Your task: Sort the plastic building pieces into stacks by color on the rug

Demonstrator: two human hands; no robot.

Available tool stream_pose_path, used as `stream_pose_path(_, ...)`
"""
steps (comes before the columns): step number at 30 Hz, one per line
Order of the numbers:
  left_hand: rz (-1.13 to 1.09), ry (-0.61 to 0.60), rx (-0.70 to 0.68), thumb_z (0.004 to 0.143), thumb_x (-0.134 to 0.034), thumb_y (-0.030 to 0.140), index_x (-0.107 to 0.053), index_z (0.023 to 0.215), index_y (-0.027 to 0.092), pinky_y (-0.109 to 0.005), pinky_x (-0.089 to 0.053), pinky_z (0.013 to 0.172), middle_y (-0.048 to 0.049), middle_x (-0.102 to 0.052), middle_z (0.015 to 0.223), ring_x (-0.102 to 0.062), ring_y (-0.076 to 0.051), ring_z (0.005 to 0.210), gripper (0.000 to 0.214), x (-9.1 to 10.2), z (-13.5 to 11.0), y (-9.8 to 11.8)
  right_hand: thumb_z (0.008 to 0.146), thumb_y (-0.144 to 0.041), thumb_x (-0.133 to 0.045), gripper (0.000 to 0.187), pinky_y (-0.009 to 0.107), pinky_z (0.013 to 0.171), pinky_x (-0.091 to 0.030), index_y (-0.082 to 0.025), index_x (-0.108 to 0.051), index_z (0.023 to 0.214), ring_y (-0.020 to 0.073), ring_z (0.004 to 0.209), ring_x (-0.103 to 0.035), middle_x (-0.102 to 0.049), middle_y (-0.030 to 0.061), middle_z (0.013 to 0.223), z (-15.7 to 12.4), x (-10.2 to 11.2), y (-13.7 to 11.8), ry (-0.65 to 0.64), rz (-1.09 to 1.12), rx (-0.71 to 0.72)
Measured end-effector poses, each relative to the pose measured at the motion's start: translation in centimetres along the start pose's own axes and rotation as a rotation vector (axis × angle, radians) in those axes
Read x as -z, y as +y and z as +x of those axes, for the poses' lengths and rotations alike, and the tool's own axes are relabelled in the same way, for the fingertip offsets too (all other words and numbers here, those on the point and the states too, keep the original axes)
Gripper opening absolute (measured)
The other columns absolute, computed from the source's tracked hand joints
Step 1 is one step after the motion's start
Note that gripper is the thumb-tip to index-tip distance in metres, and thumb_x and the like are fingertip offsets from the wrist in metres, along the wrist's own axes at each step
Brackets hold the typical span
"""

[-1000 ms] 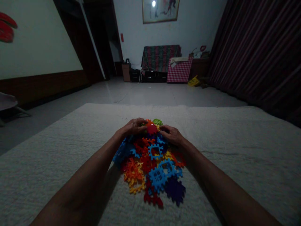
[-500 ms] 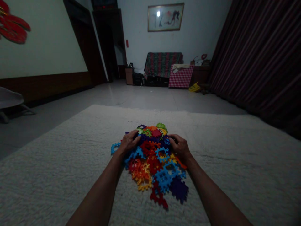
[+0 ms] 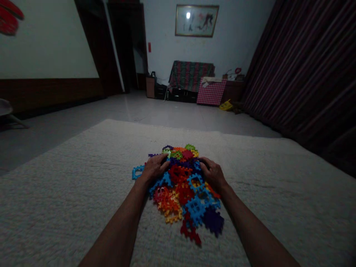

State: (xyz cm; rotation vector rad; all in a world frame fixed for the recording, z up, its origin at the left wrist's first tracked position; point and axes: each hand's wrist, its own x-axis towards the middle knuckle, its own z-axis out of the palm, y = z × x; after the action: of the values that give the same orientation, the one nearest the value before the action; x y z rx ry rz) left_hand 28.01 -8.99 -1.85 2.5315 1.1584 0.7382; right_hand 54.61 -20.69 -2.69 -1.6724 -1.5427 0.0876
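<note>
White rug (image 3: pixel 69 193), left hand (image 3: pixel 154 169) and right hand (image 3: pixel 213 175), grip spread, unmoved atop tile pile (image 3: pixel 182 194).

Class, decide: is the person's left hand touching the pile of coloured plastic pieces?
Touching. The head view shows the left hand resting on the pile of coloured plastic pieces, overlapping its left side.

The left forearm (image 3: pixel 122 222) and the right forearm (image 3: pixel 250 230) are reaching forward from the lower edge of the view, angling slightly toward each other. The left hand (image 3: pixel 154 168) is lying palm down, its fingers (image 3: pixel 163 160) loosely curved and pointing rightward. The right hand (image 3: pixel 213 173) is lying opposite it, knuckles raised and fingers curling inward.
</note>
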Motion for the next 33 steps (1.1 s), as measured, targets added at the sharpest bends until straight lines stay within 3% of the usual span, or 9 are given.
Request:
stream_pose_path(7, -0.006, 0.034, -0.052, 0.088, -0.06, 0.037, -0.063, 0.128, 0.023, -0.035, -0.053, 0.096, -0.0078, -0.07, 0.124, -0.067, -0.024, 0.112, 0.042, 0.4, -0.1, 0.1, 0.087, -0.04, -0.055, 0.033, 0.041, 0.093, -0.053, -0.021, -0.072, 0.108, 0.0249, 0.1, -0.07, -0.075, 0.0086, 0.109, -0.3, 0.0, -0.1, 0.018, 0.151, 0.025)
stream_pose_path(13, -0.056, 0.178, -0.028, 0.088, -0.058, 0.039, -0.068, 0.119, 0.021, -0.037, -0.052, 0.1, -0.0081, -0.071, 0.123, -0.067, -0.024, 0.113, 0.037, 1.2, 0.5, 0.4, 0.089, -0.042, -0.053, 0.031, 0.037, 0.089, -0.055, -0.021, -0.073, 0.101, 0.0235, 0.096, -0.07, -0.076, 0.0069, 0.102, -0.2, 0.3, -0.5, 0.046, 0.314, 0.03)
stream_pose_path(17, -0.056, 0.25, 0.217, 0.092, -0.05, 0.04, -0.07, 0.115, 0.02, -0.035, -0.052, 0.098, -0.0092, -0.072, 0.121, -0.066, -0.023, 0.113, 0.037, 3.0, 0.5, -1.3, 0.088, -0.048, -0.052, 0.035, 0.041, 0.093, -0.053, -0.02, -0.073, 0.097, 0.0254, 0.102, -0.067, -0.075, 0.009, 0.103, -0.3, 0.9, -0.1, 0.239, 0.373, -0.052)
stream_pose_path(20, 0.025, 0.136, 0.373, 0.095, -0.043, 0.041, -0.07, 0.117, 0.018, -0.038, -0.051, 0.095, -0.0122, -0.072, 0.12, -0.067, -0.026, 0.111, 0.041, 3.5, 0.5, -3.4, 0.087, -0.053, -0.052, 0.043, 0.039, 0.08, -0.057, -0.018, -0.072, 0.102, 0.0263, 0.101, -0.066, -0.073, 0.0114, 0.11, 0.0, 1.3, 0.8, 0.295, 0.412, -0.208)
stream_pose_path(23, 0.059, 0.0, 0.304, 0.095, -0.044, 0.04, -0.069, 0.118, 0.019, -0.041, -0.048, 0.1, -0.0116, -0.069, 0.126, -0.062, -0.027, 0.119, 0.04, 2.9, 1.0, -4.8, 0.085, -0.057, -0.054, 0.048, 0.037, 0.075, -0.059, -0.019, -0.07, 0.109, 0.0245, 0.096, -0.067, -0.072, 0.01, 0.112, 1.8, 0.9, 2.0, 0.215, 0.437, -0.273)
stream_pose_path(26, 0.049, -0.06, 0.171, 0.095, -0.044, 0.04, -0.065, 0.125, 0.021, -0.041, -0.041, 0.109, -0.0092, -0.062, 0.137, -0.053, -0.025, 0.131, 0.041, 1.8, 2.1, -5.2, 0.083, -0.054, -0.057, 0.045, 0.042, 0.089, -0.055, -0.019, -0.071, 0.108, 0.0263, 0.101, -0.067, -0.073, 0.0094, 0.108, 5.5, -0.2, 2.8, 0.024, 0.24, -0.235)
stream_pose_path(28, 0.025, -0.11, 0.115, 0.096, -0.041, 0.041, -0.061, 0.131, 0.022, -0.04, -0.039, 0.111, -0.0083, -0.06, 0.139, -0.051, -0.023, 0.132, 0.045, 1.5, 2.9, -5.2, 0.087, -0.05, -0.052, 0.047, 0.045, 0.098, -0.05, -0.016, -0.069, 0.115, 0.028, 0.109, -0.065, -0.071, 0.0133, 0.118, 8.3, -1.3, 2.9, -0.098, 0.053, -0.26)
stream_pose_path(33, -0.045, -0.179, 0.125, 0.095, -0.039, 0.048, -0.053, 0.14, 0.019, -0.042, -0.035, 0.114, -0.0111, -0.054, 0.146, -0.048, -0.026, 0.136, 0.056, 1.4, 3.9, -5.5, 0.09, -0.05, -0.051, 0.058, 0.04, 0.112, -0.037, -0.011, -0.059, 0.133, 0.0284, 0.132, -0.051, -0.055, 0.0176, 0.143, 13.0, -4.3, 2.0, -0.225, 0.005, -0.259)
